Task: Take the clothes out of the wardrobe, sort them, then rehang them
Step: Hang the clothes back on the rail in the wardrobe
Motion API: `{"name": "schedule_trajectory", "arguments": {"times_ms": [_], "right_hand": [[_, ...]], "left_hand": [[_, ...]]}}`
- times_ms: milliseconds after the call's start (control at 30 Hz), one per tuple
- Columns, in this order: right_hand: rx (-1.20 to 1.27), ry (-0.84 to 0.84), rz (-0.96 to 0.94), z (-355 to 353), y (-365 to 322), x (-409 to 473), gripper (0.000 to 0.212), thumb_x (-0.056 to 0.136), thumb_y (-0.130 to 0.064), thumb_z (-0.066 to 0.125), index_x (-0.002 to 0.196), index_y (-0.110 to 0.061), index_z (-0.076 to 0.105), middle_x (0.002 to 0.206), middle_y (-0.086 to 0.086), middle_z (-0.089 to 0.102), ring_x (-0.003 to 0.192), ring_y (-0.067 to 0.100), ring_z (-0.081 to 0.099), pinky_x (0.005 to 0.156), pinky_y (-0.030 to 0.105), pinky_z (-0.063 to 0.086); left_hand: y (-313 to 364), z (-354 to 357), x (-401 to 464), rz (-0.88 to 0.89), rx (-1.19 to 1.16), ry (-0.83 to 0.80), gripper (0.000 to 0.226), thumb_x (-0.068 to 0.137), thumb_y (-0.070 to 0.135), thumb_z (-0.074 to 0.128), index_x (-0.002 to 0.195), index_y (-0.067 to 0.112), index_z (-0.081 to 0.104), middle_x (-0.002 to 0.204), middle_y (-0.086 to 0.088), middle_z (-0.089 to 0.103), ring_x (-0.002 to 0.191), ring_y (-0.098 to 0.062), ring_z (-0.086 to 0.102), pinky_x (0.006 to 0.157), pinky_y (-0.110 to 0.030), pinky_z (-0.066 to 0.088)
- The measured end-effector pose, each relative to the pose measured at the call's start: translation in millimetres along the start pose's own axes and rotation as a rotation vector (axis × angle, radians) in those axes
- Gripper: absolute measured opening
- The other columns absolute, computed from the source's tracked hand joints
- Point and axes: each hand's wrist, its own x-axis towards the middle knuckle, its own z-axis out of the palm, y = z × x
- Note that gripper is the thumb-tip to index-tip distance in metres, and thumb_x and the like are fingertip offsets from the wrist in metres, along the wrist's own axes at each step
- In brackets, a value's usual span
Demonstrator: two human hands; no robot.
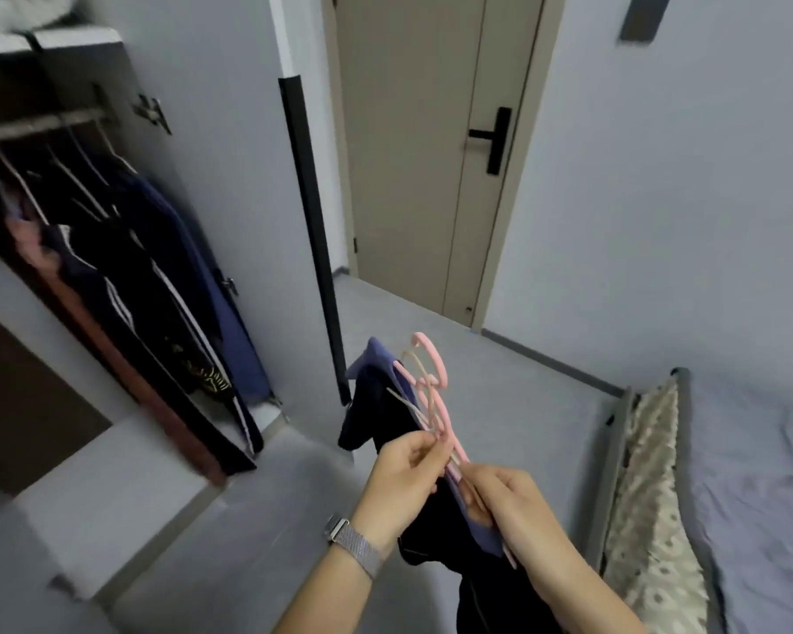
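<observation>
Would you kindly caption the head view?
Both hands grip hangers carrying dark clothes beside the wardrobe.

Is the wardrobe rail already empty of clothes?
No, several dark garments hang on the wardrobe rail, while both hands hold a bunch of hangers with clothes.

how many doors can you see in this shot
2: the beige room door shut in the far wall, and the open wardrobe door left of it. Other wardrobe doors may be out of view.
</observation>
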Motion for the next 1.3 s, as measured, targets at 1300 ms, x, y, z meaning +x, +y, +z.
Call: {"name": "schedule_trajectory", "arguments": {"times_ms": [1300], "right_hand": [[-0.202, -0.978, -0.304, 602, -177, 274, 0.036, 0.095, -0.01, 0.048, 0.06, -0.016, 0.058, 0.049, -0.003, 0.053, 0.045, 0.006, 0.049, 0.048, 0.02, 0.039]], "left_hand": [[77, -608, 49, 0.116, -0.065, 1.082, 0.025, 0.094, 0.016, 0.052, 0.084, -0.003, 0.065, 0.063, -0.005, 0.056, 0.061, -0.012, 0.051, 0.065, -0.026, 0.045]]}}
